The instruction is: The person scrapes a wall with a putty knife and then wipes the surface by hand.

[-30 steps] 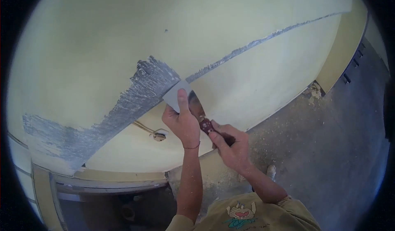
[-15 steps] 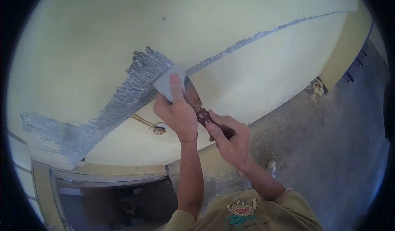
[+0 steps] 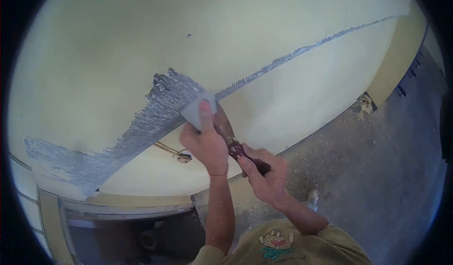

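Observation:
A broad scraper with a pale blade [image 3: 191,112] and a dark red handle [image 3: 237,150] lies against the wall, at the right end of a rough grey scraped patch [image 3: 153,114]. My left hand [image 3: 207,147] grips the scraper near its blade, thumb pressed flat along the face and fingers curled behind. Lower right, my right hand [image 3: 266,175] is wrapped round the handle. The blade's edge overlaps the border between bare grey streaks and pale yellow paint [image 3: 108,66]. Part of the tool is hidden by my fingers.
A thin grey scraped strip [image 3: 292,55] runs up right along the wall. Below the patch, wires come out of a small wall box [image 3: 183,157]. A dark opening [image 3: 137,234] lies lower left. The grey floor [image 3: 368,170] is dotted with flakes.
The wall, scraper and both hands sit lower in the view. My grip is unchanged, and the blade stays at nearly the same spot on the grey patch.

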The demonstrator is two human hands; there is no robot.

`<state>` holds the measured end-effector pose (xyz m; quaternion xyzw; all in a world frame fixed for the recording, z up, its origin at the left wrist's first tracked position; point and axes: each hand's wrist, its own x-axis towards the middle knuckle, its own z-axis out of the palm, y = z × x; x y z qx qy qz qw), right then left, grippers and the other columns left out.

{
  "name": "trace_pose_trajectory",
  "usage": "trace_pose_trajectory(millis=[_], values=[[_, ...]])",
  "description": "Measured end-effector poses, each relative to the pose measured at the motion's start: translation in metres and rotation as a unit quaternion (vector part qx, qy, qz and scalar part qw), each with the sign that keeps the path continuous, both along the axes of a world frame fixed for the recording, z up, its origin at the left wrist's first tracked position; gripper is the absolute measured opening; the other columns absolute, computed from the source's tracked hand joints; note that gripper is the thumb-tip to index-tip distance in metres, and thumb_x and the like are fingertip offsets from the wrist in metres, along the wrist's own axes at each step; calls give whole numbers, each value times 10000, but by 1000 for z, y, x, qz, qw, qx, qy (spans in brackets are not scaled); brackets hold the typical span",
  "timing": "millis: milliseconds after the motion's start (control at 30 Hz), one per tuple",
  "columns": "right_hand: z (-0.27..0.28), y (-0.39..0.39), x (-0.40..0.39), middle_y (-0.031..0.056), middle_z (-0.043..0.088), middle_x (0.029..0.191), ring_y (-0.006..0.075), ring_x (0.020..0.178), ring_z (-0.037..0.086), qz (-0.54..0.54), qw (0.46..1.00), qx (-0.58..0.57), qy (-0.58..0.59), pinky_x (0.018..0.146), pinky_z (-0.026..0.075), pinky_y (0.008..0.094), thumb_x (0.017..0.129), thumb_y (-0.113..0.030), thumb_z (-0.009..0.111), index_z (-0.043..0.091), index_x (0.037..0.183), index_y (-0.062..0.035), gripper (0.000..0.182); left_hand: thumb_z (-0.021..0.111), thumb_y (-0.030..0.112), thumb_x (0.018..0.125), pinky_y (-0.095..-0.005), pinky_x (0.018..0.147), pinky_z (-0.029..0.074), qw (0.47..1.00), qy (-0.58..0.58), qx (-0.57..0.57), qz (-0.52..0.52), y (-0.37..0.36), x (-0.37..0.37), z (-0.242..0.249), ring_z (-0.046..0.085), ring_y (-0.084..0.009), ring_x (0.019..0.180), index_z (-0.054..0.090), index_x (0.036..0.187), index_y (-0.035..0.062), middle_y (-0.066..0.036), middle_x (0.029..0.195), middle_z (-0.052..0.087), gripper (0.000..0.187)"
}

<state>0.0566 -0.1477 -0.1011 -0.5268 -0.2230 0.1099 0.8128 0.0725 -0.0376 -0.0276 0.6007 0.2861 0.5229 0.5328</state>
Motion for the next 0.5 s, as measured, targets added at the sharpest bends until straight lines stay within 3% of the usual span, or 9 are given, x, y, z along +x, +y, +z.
trace_pose_trajectory(millis=[133, 233, 333, 400, 500], values=[[2, -8, -3, 68, 649, 741, 49, 616, 548, 40, 999, -1, 35, 521, 437, 213, 895, -38, 652, 647, 1111, 49, 233, 649, 244, 924, -216, 473, 342, 999, -43, 23, -14, 1, -2, -8, 447, -42, 519, 668, 861, -69, 16, 653, 579, 320], [-9, -4, -4, 58, 639, 726, 46, 615, 540, 28, 999, 18, 39, 525, 436, 213, 895, -39, 652, 648, 1109, 50, 231, 639, 247, 929, -218, 474, 326, 993, -14, 119, 19, 11, 2, -23, 434, -37, 525, 660, 854, -72, 15, 631, 570, 329], [6, 2, 4, 42, 621, 697, 43, 579, 522, 33, 999, 26, 25, 495, 409, 207, 906, -49, 641, 645, 1097, 47, 213, 638, 241, 930, -224, 468, 305, 997, 12, 73, 28, 4, 1, -7, 421, -36, 525, 660, 851, -68, 10, 630, 572, 320], [9, -1, 2, 32, 611, 681, 42, 545, 511, 52, 998, 37, 22, 464, 383, 202, 917, -60, 631, 643, 1086, 42, 198, 641, 223, 928, -246, 486, 316, 1000, -4, 6, -23, 3, -3, 7, 435, -49, 549, 672, 923, -87, 2, 668, 599, 312], [2, -6, -2, 42, 619, 691, 49, 594, 529, 39, 998, 13, 53, 527, 436, 221, 901, -55, 647, 649, 1103, 55, 230, 652, 218, 922, -240, 480, 329, 999, 38, 15, -9, 3, -9, -12, 440, -47, 536, 677, 908, -74, 12, 669, 593, 294]])
